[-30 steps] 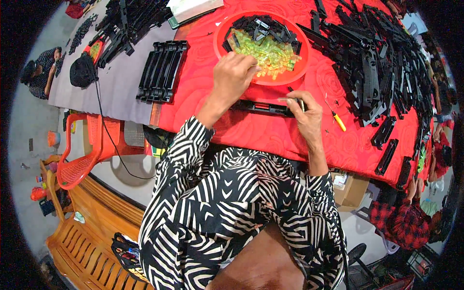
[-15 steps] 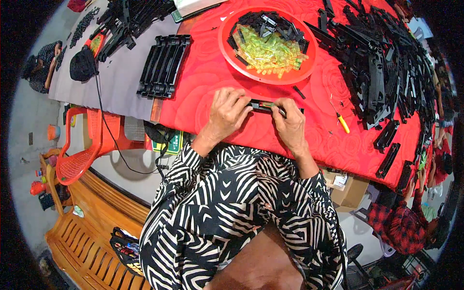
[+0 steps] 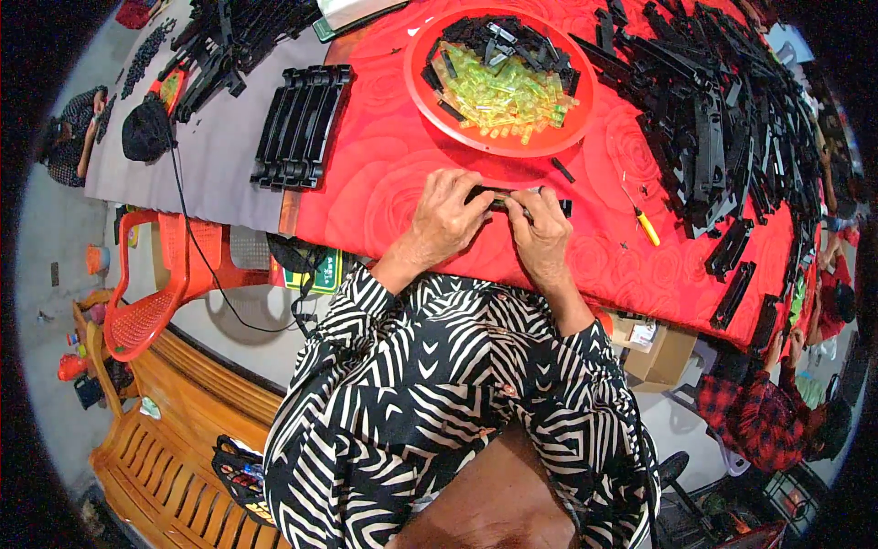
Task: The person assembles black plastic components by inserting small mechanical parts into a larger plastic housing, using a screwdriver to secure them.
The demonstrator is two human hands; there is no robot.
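A long black plastic strip [image 3: 561, 207] lies across the red cloth in front of me, mostly covered by my fingers. My left hand [image 3: 445, 218] grips its left part with fingers curled and thumb pressed in. Toward its right part, my right hand [image 3: 541, 227] is closed, thumb and fingertips pinching at the strip's middle. Whether a small piece sits between those fingertips is hidden. Just beyond stands a round red basin [image 3: 590, 110] holding yellow-green translucent clips [image 3: 503, 96] and small black parts [image 3: 476, 35]. A short black piece [image 3: 562, 170] rests between the basin and my right hand.
A big heap of black plastic strips [image 3: 709, 137] covers the right side. A yellow-handled screwdriver [image 3: 647, 229] lies nearer. Left are a row of joined black strips [image 3: 302, 128], a dark cap-like object [image 3: 147, 128] with a cable, and a red chair [image 3: 151, 311]. Other people sit at both sides.
Both hands have turned over the black strip, and the green-and-gold part seen on it before is now mostly covered. My right hand has moved slightly left, closer to my left hand.
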